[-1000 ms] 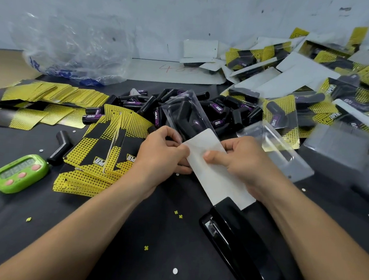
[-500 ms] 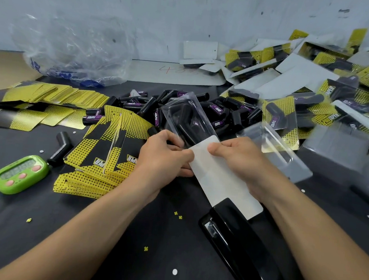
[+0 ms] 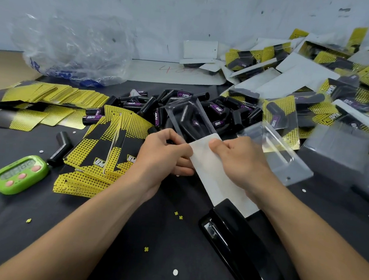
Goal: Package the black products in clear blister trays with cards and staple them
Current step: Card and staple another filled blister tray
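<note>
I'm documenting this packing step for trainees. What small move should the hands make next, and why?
Probably slide the white card deeper into the clear blister tray holding the black product. Most of the card sticks out toward the black stapler, while the left hand and right hand pinch it at the tray's mouth, so stapling looks premature.

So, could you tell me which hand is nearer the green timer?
Left. The left hand is right of the timer, across the yellow cards; the right hand lies farther right, past the white card.
</note>
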